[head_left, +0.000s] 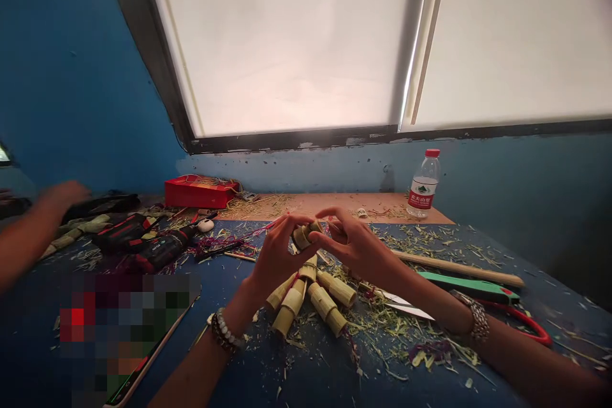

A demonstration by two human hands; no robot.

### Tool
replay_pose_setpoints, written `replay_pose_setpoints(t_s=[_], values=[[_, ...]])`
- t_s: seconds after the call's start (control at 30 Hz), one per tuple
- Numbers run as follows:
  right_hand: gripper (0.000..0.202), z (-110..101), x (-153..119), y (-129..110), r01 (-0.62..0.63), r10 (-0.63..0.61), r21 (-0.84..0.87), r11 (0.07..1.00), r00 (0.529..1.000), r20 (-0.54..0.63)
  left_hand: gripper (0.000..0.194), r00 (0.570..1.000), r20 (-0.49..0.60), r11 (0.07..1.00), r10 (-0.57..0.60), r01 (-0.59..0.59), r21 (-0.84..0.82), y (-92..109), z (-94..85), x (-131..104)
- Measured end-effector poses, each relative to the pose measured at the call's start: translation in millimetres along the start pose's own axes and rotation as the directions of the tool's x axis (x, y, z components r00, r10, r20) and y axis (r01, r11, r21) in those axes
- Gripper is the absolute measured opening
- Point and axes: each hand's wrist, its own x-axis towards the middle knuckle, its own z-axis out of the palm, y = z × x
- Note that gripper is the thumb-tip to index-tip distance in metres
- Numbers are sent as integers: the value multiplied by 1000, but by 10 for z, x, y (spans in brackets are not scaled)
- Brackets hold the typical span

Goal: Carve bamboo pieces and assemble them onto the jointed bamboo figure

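Observation:
A short bamboo piece (302, 237) with a narrower top is held up in front of me. My left hand (277, 245) is closed round its left side. From the right, my right hand (347, 236) is closed too, its thumb and index finger pinching the upper end. Right below hangs or rests a figure of jointed bamboo segments (291, 306), its limbs splayed out on the blue tabletop. Whether the held piece is tied to that figure is hard to see. Purple-red cord shows between some segments.
A mosaic-blurred phone or tablet (157, 338), power drills (162, 248) and a red box (201, 192) stand left. To the right are a water bottle (424, 185), wooden stick (463, 269), green-handled tool (468, 287) and red-handled scissors (535, 330). Another person's arm (38, 223) reaches in from the left.

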Motion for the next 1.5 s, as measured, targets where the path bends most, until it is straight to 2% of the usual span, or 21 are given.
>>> replay_pose_setpoints(t_s=[0.07,0.17,0.27,0.33,0.43,0.53,0.67,0.93,1.1,1.17,1.23,1.27,1.33,1.43,1.5], values=[[35,7,23,44,10,-10,26,1000,1000,7,35,1000,-21,1000,10,-11,-21,3,-8,-7],[32,9,37,59,46,-47,83,995,999,17,49,998,-33,999,-49,48,-25,-12,-32,-6],[29,10,30,49,89,-99,158,983,994,55,31,1000,23,994,10,-13,107,-37,-72,9],[29,3,18,48,117,-132,155,981,987,91,31,995,38,977,89,-94,191,-47,-95,16],[26,-22,-9,56,222,-220,4,975,963,154,35,983,21,956,183,-183,230,-39,-100,13],[23,-46,-39,63,372,-341,-161,914,921,190,32,969,16,941,245,-242,236,-19,-78,3],[21,-48,-65,75,409,-369,-284,867,911,185,23,962,4,930,274,-266,255,-28,-53,-9],[27,16,-34,123,299,-253,-288,910,950,185,25,974,94,943,208,-225,245,-76,-56,-17],[30,86,-23,134,175,-132,-249,953,975,181,30,972,131,933,194,-224,281,-96,-52,-17],[33,105,-5,156,112,-80,-195,974,984,161,35,979,135,941,153,-186,284,-93,-54,-11],[38,113,25,194,46,-39,-46,998,989,140,47,989,115,962,93,-119,246,-77,-65,2],[42,114,42,218,0,-11,68,998,989,148,57,995,80,979,57,-72,188,-64,-72,11],[50,112,65,263,-136,58,313,940,968,245,75,998,-47,998,-50,49,-28,-32,-81,32],[54,130,44,284,-336,79,519,786,887,454,81,944,-198,893,-264,162,-421,39,-63,62],[51,172,-18,241,-368,50,536,760,855,516,78,916,-219,814,-336,165,-557,111,-37,68]])
